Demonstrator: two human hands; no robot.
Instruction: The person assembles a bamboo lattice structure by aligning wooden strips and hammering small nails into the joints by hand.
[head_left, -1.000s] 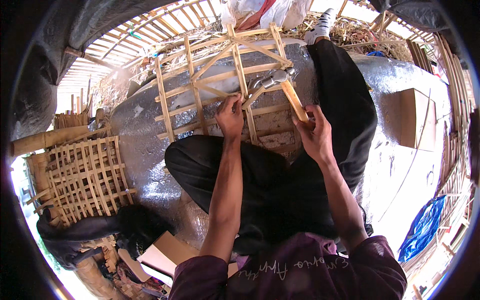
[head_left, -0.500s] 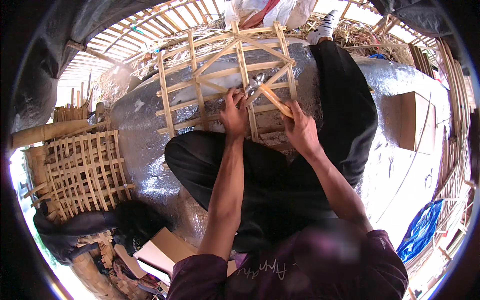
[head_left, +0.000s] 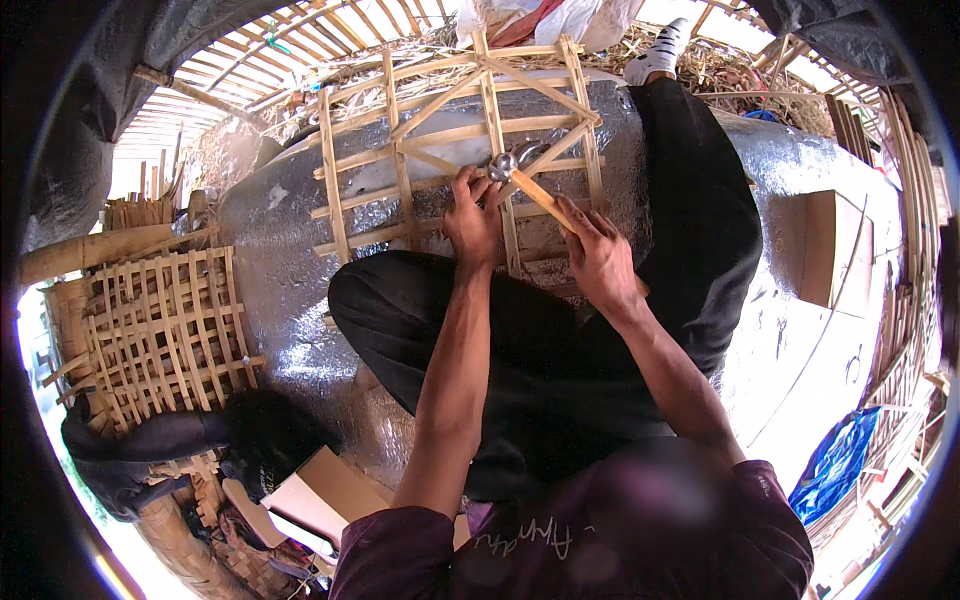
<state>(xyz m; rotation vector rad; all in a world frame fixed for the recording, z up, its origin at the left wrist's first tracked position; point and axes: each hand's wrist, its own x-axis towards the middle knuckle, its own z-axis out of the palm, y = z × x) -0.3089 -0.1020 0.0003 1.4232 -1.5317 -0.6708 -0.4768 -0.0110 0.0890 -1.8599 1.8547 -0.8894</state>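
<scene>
A lattice frame of pale bamboo slats [head_left: 494,118] lies across my folded leg and the silver sheet, with diagonal braces in its upper right part. My right hand [head_left: 604,262] is closed around the wooden handle of a claw hammer [head_left: 540,200]. The hammer's metal head is over a slat crossing, right beside the fingertips of my left hand [head_left: 470,218]. Those fingers are pinched together at the middle upright slat. Whatever is between them, if anything, is too small to make out.
Shiny silver sheeting [head_left: 290,215] covers the surface I sit on. A woven bamboo panel [head_left: 165,335] lies at the left, with an open cardboard box [head_left: 330,490] nearer me. Another cardboard box [head_left: 835,250] and a blue plastic sheet [head_left: 835,465] are at the right. Straw [head_left: 735,75] lies beyond.
The hammer head has tilted and come closer to my left fingertips, while my right hand has turned slightly on the handle. My left hand stays at the same crossing. The whole view has shifted a little.
</scene>
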